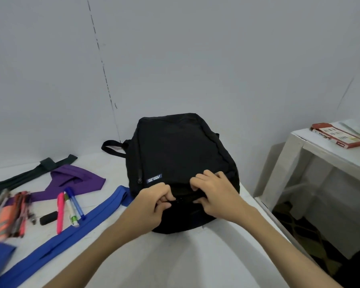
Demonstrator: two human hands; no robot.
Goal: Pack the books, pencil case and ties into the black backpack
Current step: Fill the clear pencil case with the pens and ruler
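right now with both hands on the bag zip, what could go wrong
The left hand and right hand pinch the black backpack at its near zipper; a hard tug might drag the bag toward the table's right edge, which is close. The blue tie lies against the bag's left side, so a sliding bag could sweep it into the loose pens.

White table: backpack, ties, seemingly pens.

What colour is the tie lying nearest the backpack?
Bright blue tie, beside the black backpack; head view.
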